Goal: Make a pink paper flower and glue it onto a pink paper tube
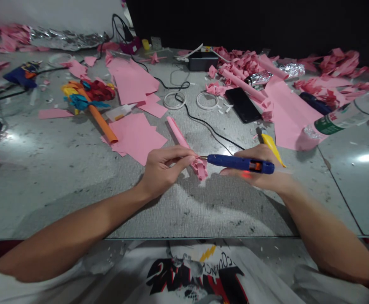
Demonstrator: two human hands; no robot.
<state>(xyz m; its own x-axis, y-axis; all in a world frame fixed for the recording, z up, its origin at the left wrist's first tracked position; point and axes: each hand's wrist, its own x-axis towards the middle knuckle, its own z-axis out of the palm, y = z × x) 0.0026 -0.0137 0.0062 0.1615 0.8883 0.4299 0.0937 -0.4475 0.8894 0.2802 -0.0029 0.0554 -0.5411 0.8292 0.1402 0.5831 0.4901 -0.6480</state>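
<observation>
Pinching the roll point(177, 131), your left hand point(162, 169) leaves its fingertips point(189, 159) exposed. Right of the roll, your right hand point(263, 180) wraps the gun point(231, 162); its tip point(204, 158), slipping, could burn them.

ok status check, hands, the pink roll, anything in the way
Left hand pinching pink paper roll near its crumpled end. Right hand holding blue glue gun, tip close to left hand. Black cable near right hand.
</observation>
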